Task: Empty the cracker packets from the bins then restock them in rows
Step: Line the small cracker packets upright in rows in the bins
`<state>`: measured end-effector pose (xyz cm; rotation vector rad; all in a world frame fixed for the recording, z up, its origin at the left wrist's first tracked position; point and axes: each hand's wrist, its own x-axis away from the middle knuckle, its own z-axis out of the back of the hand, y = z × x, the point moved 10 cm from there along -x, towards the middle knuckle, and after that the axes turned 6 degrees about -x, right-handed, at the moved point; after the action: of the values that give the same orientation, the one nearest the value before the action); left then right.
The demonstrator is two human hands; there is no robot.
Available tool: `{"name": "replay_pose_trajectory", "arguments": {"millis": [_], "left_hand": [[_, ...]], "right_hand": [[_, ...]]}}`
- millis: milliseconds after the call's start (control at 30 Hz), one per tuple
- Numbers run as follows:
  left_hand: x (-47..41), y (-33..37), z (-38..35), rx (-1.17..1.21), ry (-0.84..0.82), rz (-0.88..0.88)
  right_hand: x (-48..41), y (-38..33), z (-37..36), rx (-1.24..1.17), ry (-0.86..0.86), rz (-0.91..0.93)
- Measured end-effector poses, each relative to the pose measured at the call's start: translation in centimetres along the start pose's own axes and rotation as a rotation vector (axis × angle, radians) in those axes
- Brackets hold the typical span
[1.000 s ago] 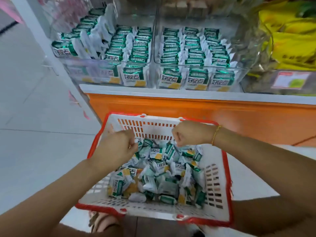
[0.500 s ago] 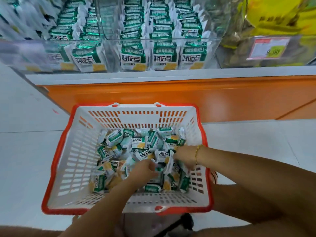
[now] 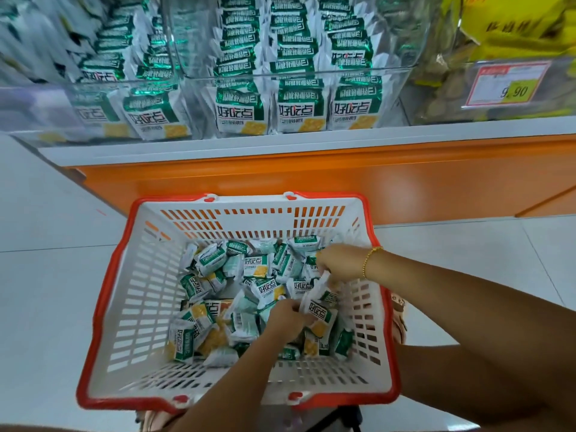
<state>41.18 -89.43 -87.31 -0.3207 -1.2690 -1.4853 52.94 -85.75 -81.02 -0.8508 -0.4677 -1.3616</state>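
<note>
Pale-tiled shop floor; white basket [image 3: 137, 307] lower centre, loose cracker packets [image 3: 255, 266] heaped inside. Restocking step, seemingly: left hand [image 3: 286, 319] and right hand [image 3: 339, 266], fingers curled, pinching held packet [image 3: 321, 313] over the heap. Next, likely: upright into clear bins [image 3: 193, 88], top of frame.

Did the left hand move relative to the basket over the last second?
Yes. The left hand moved from beside the basket's far-left rim down and rightward, into the packets right of centre, where it pinches a packet.
</note>
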Motion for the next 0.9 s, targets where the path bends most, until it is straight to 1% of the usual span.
{"name": "replay_pose_trajectory", "arguments": {"millis": [67,167,233,333,433,500,633,733,900], "left_hand": [[0.3,-0.4,1.5,0.186,0.046,0.06],[1.7,-0.4,4.3,0.626,0.067,0.104],[3.4,0.8,6.5,0.846,0.036,0.04],[5.8,2.8,10.1,1.027,0.05,-0.095],[7.3,3.5,13.2,1.198,0.116,-0.17],[8.4,4.5,14.9,1.273,0.12,-0.25],[11.7,7.2,17.8,1.329,0.156,-0.355],[14.3,8.7,19.7,1.331,0.133,-0.436],[18.4,9.2,23.6,1.234,0.208,-0.536]], "right_hand": [[0.6,0.6,1.9,-0.139,-0.005,-0.011],[2.3,0.3,5.5,-0.291,-0.027,0.031],[4.0,-1.1,7.4,-0.364,-0.078,0.085],[6.3,-3.5,10.5,-0.52,-0.059,0.169],[8.1,-5.5,13.7,-0.851,0.033,0.263],[8.9,-6.1,15.4,-1.085,0.1,0.292],[10.3,-7.8,17.1,-1.341,0.212,0.344],[11.4,-9.1,17.7,-1.347,0.316,0.352],[13.4,-11.8,19.2,-1.229,0.483,0.388]]}}
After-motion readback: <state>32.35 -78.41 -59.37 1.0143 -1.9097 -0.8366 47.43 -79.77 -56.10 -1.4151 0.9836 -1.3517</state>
